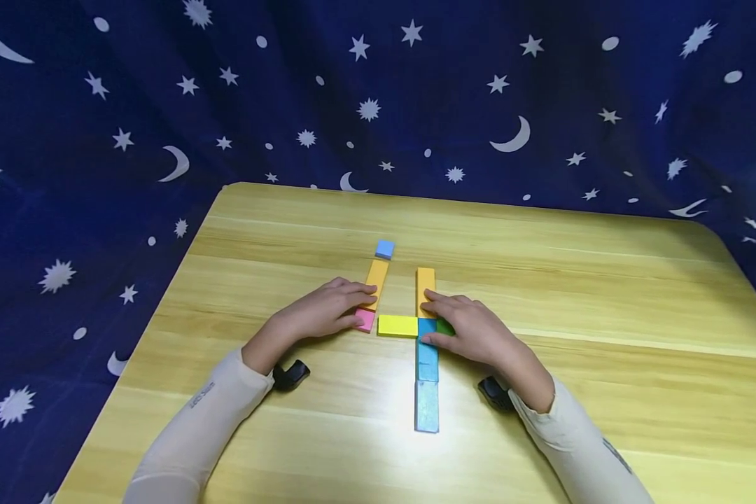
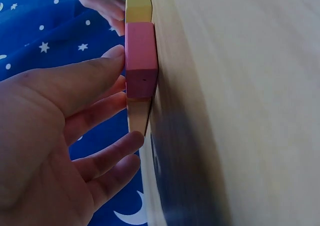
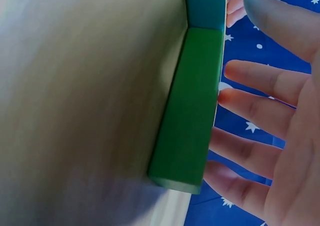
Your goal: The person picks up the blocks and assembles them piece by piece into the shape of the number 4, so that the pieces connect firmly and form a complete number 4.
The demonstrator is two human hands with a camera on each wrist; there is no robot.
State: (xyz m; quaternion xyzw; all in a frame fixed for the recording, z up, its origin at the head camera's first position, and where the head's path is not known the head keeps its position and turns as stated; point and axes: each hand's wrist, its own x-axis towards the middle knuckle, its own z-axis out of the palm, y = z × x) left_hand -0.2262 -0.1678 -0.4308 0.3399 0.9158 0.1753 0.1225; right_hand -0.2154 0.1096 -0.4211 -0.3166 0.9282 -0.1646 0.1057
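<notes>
My left hand [image 1: 324,308] lies by the left row of blocks, fingertips on an orange block [image 1: 379,280] and thumb at a pink block [image 1: 365,320]. In the left wrist view, the thumb tip meets the pink block [image 2: 141,49] and the fingers are spread. A blue block [image 1: 385,249] tops this row. My right hand [image 1: 472,325] extends loosely straight fingers over another orange block [image 1: 425,278] and a teal block [image 1: 427,364]. Beneath it, a green block [image 3: 192,106] is partly hidden in the head view. A yellow block [image 1: 397,326] lies between the rows.
A pale blue block [image 1: 427,406] ends the right row nearest me. The blocks lie flat on a wooden table [image 1: 573,280]. Behind it hangs a dark blue cloth [image 1: 416,84] with stars and moons. Black wrist devices [image 1: 291,376] sit below both wrists.
</notes>
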